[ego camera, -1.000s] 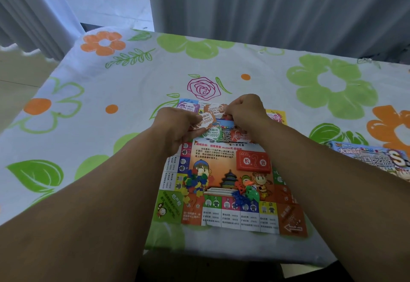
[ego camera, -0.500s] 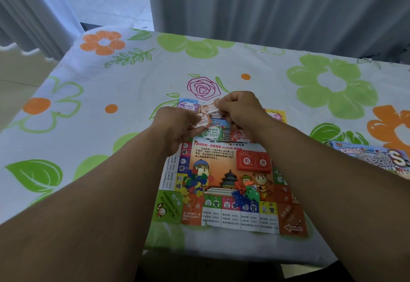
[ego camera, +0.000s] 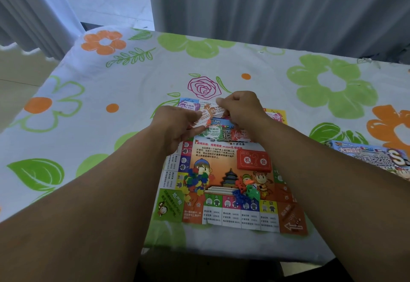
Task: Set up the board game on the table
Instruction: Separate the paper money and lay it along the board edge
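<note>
A colourful paper game board (ego camera: 224, 215) lies flat near the table's front edge. Over its far part, my left hand (ego camera: 175, 124) pinches an orange paper money note (ego camera: 204, 118), and my right hand (ego camera: 239, 108) pinches another orange note (ego camera: 218, 108) just beyond it. A green 5000 note (ego camera: 214, 132) lies on the board under my hands. A red card deck (ego camera: 254, 161) sits right of centre. One pile of small plastic houses (ego camera: 197, 181) and another of coloured pawns (ego camera: 245, 190), with a white die, rest on the board.
The table wears a white cloth with green and orange flowers (ego camera: 330, 86). The game's box lid (ego camera: 372, 157) lies at the right edge. Grey curtains (ego camera: 277, 6) hang behind the table, and the floor shows at the left.
My right hand has moved slightly farther from me and leftward with its note. The left hand has stayed almost in place with the orange note.
</note>
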`<state>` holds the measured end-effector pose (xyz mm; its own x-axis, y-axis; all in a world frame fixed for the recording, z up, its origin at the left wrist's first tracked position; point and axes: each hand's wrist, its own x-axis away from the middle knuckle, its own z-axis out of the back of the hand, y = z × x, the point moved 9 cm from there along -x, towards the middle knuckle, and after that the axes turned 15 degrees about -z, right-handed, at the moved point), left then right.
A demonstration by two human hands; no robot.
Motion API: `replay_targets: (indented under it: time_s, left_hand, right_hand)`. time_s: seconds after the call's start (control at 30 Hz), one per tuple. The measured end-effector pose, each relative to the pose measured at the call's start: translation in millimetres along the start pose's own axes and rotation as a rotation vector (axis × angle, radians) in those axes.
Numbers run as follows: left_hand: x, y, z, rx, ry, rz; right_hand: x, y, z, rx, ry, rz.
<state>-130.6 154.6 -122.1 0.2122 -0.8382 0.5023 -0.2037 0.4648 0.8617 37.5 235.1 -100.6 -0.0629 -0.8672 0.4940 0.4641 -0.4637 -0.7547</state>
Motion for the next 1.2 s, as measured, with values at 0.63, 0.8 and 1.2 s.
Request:
replay_targets:
  time_s: [0.63, 0.8, 1.2]
  left_hand:
    - [-5.0, -6.4, 0.4, -0.005, 0.013, 0.024]
    - [-4.6, -4.8, 0.0, -0.016, 0.021, 0.019]
    - [6.6, 12.4, -23.1, 0.038, -0.029, -0.097]
  right_hand:
    - [-3.0, 10.4, 3.0, -0.090, -0.008, -0.086]
    - [-10.3, 14.9, 11.3, 0.023, 0.106, -0.112]
    - [21.6, 2.7, 5.4, 0.005, -0.195, 0.039]
